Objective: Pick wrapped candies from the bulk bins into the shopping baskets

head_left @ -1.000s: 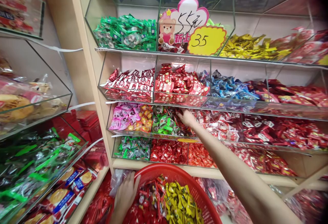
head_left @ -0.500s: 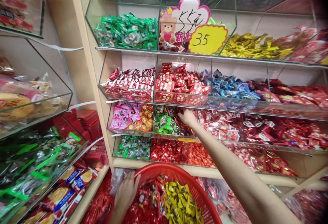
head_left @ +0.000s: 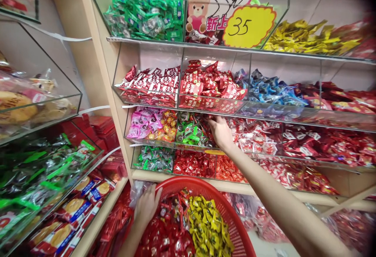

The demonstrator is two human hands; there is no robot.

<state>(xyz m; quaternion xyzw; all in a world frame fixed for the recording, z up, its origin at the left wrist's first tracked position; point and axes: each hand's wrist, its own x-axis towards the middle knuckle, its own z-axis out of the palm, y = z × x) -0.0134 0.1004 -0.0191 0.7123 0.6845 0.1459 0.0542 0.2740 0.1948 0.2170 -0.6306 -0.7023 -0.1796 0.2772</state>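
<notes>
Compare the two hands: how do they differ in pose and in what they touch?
The right hand reaches forward into a clear shelf bin among wrapped candies; the left hand sits low, gripping the red basket's rim. The right arm is stretched out, the left bent close. Both are bare.

hands (head_left: 221, 132): 2 | red basket (head_left: 235, 225): 1 | price sign (head_left: 249, 26): 1 | shelf tiers (head_left: 188, 45): 4

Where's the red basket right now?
In the head view the red basket sits bottom centre, below the lowest candy shelf. The left hand grips its left rim, and it holds yellow candies and red candies.
</notes>
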